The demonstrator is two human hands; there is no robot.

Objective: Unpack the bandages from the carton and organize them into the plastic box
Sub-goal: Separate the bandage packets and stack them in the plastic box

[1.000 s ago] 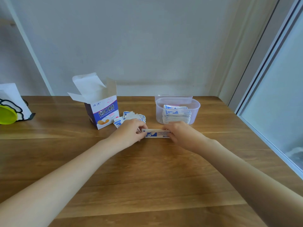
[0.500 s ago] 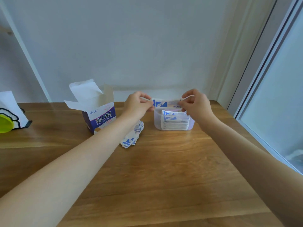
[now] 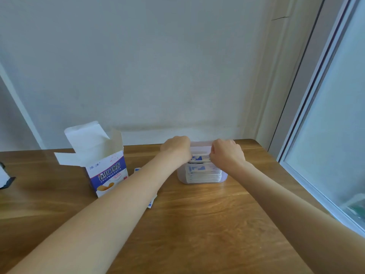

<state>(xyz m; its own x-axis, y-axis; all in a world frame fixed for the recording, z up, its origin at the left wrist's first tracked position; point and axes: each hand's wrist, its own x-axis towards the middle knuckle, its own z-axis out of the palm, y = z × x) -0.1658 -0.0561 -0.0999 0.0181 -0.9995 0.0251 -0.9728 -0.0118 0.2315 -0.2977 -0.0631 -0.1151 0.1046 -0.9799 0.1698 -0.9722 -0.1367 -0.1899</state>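
Note:
A clear plastic box [image 3: 182, 177] stands at the far middle of the wooden table and holds a stack of blue-and-white bandages [image 3: 203, 173]. My left hand [image 3: 176, 148] and my right hand [image 3: 227, 155] are both down inside the box's top, fingers curled, each pinching one end of a bandage [image 3: 198, 158] that lies on the stack. The open white-and-purple carton [image 3: 107, 171] stands to the left with its flaps up. A few loose bandages [image 3: 151, 203] peek out from under my left forearm.
The wall runs right behind the box. A window frame [image 3: 308, 175] borders the table on the right. A dark-and-white object [image 3: 5, 178] sits at the left edge. Bare wooden tabletop [image 3: 197, 224] lies in front between my forearms.
Both hands carried the bandage from the table up over the box and have now lowered it onto the stack inside. The camera view has tilted upward.

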